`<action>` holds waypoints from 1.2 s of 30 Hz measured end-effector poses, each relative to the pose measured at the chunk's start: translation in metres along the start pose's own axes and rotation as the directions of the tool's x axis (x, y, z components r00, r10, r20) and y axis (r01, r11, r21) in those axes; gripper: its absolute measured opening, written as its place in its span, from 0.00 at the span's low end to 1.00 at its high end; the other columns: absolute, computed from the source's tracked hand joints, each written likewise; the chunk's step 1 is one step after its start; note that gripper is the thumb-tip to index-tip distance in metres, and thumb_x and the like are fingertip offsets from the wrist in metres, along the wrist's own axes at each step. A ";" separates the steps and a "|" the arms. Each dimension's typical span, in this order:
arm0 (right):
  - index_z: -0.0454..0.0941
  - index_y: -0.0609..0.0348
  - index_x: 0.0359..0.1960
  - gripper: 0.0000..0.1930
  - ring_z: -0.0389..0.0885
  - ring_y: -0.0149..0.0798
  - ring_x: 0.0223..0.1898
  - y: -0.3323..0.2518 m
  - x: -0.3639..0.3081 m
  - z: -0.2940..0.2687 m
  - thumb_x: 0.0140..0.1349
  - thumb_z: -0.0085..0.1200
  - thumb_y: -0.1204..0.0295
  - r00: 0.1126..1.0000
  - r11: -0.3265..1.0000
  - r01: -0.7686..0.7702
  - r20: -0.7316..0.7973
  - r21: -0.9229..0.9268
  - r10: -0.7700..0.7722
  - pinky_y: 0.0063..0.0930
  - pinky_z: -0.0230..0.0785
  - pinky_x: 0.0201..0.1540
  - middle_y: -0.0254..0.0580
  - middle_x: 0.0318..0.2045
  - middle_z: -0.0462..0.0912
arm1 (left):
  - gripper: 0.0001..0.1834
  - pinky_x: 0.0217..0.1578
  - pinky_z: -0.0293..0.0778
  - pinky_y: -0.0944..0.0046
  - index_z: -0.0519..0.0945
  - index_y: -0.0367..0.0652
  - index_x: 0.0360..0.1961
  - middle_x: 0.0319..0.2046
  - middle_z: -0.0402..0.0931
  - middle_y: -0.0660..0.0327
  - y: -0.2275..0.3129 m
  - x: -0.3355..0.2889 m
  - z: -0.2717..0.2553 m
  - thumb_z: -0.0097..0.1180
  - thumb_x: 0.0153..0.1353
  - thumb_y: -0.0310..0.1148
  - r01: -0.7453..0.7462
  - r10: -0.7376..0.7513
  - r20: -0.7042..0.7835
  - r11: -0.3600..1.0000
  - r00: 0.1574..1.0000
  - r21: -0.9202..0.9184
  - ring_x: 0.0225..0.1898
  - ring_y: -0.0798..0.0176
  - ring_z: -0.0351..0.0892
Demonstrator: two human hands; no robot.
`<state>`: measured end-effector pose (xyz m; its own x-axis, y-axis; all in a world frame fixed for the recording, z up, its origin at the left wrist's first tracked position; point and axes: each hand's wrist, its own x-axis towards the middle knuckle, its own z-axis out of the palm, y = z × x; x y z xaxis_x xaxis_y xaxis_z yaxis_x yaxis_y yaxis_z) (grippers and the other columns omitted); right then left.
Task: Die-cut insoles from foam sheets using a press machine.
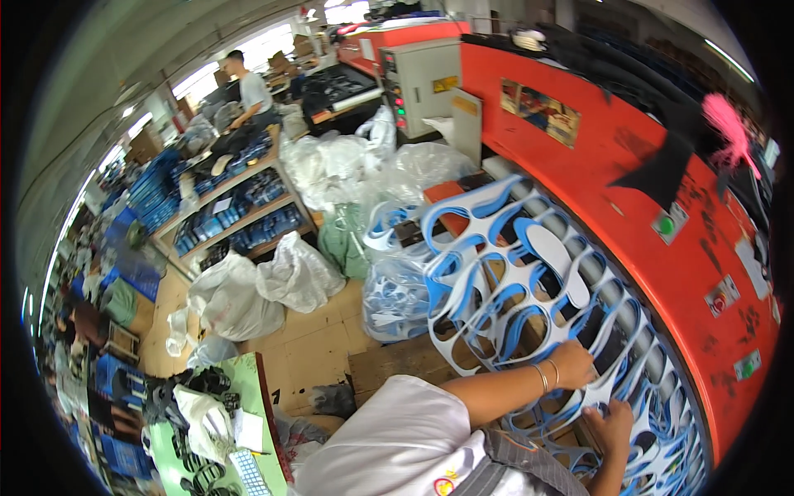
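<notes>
White-and-blue sheet material (504, 281), cut through with large rounded holes, hangs in a tangled web along the red machine's roller. My left hand (572, 364), with bangles at the wrist, is closed on a strip of this sheet. Below it and to the right, my right hand (610, 423) has its fingers bent round another part of the web, close to the left hand. Its fingertips are partly hidden. More of the cut-out sheet lies bunched around and below both hands.
A long red machine (612, 215) with buttons and a grey roller (604, 269) runs along the right. Clear bags (397, 298) of blue-white pieces and white sacks (236, 298) stand on the floor. A shelf (236, 215), green table (248, 384) and a co-worker (248, 91) are leftward.
</notes>
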<state>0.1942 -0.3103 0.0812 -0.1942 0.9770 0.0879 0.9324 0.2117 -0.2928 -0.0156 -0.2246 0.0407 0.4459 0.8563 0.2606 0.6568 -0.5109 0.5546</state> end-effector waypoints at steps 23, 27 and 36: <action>0.74 0.64 0.34 0.09 0.71 0.51 0.35 0.017 0.060 0.039 0.49 0.55 0.82 0.919 0.964 0.260 -0.293 -0.049 -0.263 0.39 0.66 0.41 0.50 0.31 0.72 | 0.26 0.56 0.61 0.51 0.73 0.37 0.47 0.49 0.71 0.53 0.010 0.003 0.042 0.62 0.48 0.39 -0.192 0.190 -0.025 0.979 0.981 -0.068 0.57 0.51 0.65; 0.71 0.65 0.33 0.08 0.70 0.51 0.37 -0.005 0.040 0.055 0.51 0.54 0.81 0.814 0.974 0.079 -0.577 0.211 0.059 0.41 0.63 0.43 0.51 0.32 0.71 | 0.35 0.62 0.56 0.55 0.69 0.36 0.56 0.57 0.66 0.53 0.007 -0.022 0.038 0.62 0.46 0.39 -0.231 0.216 -0.132 0.966 0.968 -0.118 0.64 0.52 0.58; 0.73 0.63 0.29 0.03 0.73 0.41 0.30 0.040 0.039 0.034 0.53 0.54 0.80 0.898 0.986 0.103 -0.439 0.129 -0.037 0.33 0.66 0.34 0.43 0.25 0.74 | 0.37 0.64 0.53 0.54 0.68 0.35 0.58 0.59 0.65 0.53 0.006 -0.053 0.038 0.61 0.46 0.42 -0.232 0.231 -0.023 0.970 0.973 -0.076 0.65 0.52 0.57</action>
<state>0.2139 -0.2630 0.0407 -0.0749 0.8585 0.5073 0.8602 0.3130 -0.4026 -0.0122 -0.2754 0.0002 0.5720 0.7163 0.3996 0.4872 -0.6886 0.5370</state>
